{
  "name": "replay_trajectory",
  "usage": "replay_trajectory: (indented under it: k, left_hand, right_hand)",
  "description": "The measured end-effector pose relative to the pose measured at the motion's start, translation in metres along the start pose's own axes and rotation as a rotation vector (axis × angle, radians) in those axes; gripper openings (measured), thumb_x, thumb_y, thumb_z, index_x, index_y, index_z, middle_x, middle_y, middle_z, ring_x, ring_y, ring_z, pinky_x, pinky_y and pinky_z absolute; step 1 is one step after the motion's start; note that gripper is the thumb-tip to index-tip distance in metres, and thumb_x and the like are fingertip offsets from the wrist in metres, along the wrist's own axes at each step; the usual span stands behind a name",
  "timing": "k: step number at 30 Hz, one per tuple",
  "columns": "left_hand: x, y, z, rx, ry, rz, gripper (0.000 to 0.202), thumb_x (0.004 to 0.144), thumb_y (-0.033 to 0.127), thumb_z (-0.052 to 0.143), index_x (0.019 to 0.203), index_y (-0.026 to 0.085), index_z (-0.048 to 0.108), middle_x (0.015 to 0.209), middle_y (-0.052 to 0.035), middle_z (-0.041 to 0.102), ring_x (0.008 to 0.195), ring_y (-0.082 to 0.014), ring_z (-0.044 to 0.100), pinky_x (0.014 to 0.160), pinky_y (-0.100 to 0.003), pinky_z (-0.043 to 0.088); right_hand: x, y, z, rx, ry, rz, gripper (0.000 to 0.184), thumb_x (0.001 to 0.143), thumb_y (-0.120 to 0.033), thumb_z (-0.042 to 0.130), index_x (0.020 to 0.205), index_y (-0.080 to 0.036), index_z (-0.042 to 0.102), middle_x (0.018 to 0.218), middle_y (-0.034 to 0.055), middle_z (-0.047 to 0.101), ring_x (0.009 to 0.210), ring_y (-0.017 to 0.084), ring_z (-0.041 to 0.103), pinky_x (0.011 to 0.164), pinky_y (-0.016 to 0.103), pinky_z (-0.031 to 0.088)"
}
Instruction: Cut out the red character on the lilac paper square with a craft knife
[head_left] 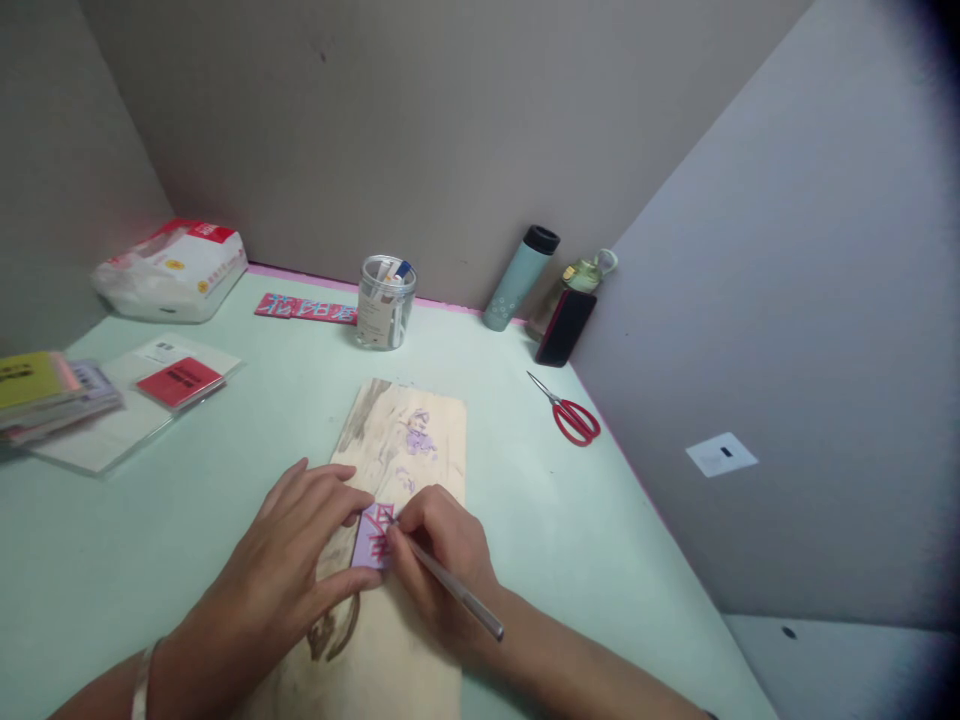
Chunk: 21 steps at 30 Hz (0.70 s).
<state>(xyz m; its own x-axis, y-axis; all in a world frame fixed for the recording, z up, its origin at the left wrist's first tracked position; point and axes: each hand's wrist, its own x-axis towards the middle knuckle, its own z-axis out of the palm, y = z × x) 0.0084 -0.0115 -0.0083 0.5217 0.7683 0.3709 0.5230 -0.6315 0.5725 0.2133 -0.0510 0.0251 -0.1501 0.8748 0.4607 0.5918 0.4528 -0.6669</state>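
Note:
A small purple piece (366, 546) with red character outlines lies on a long wooden board (427, 640). My left hand (300, 540) steadies it at the left, with the thumb at its near edge and the forefinger at its far edge. Pinched in my right hand (450, 545) is a slim grey pen-shaped tool (465, 595). Its tip meets the right part of the purple piece, close to the red lines; my fingers partly hide that spot. Purple marks (420, 435) and brown stains cover parts of the board.
Red-handled scissors (574, 420) lie at right. Behind stand a clear jar (386, 310) of tools, a teal bottle (517, 280), a greenish bottle (583, 274) and a phone (566, 330). A red strip with blue characters (304, 307), a tissue pack (180, 270) and coloured packets (52, 395) sit left.

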Motion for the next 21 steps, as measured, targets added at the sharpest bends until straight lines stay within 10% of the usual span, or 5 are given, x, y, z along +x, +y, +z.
replay_trajectory:
  k: [13,21]
  left_hand:
    - [-0.0004,-0.0004,-0.0001,0.012,-0.020,-0.007,0.041,0.091,0.054,0.072,0.122,0.029,0.059,0.115,-0.0047,0.068,0.132,-0.0336,0.056,0.119,-0.060,0.030]
    - [0.0015,-0.0022,-0.0051,0.018,-0.015,0.012,0.048,0.091,0.056,0.071,0.128,0.031,0.054,0.127,-0.0062,0.067,0.139,-0.0350,0.052,0.123,-0.060,0.030]
  right_hand:
    - [0.0028,-0.0011,-0.0040,0.097,-0.049,0.054,0.014,0.096,-0.020,0.054,0.083,-0.021,0.050,0.074,-0.0016,0.056,0.061,0.011,0.048,0.057,0.024,0.037]
    - [0.0065,0.0020,-0.0065,0.345,0.065,0.330,0.016,0.091,-0.026,0.060,0.077,-0.021,0.052,0.069,-0.0030,0.053,0.061,0.012,0.049,0.056,0.024,0.040]
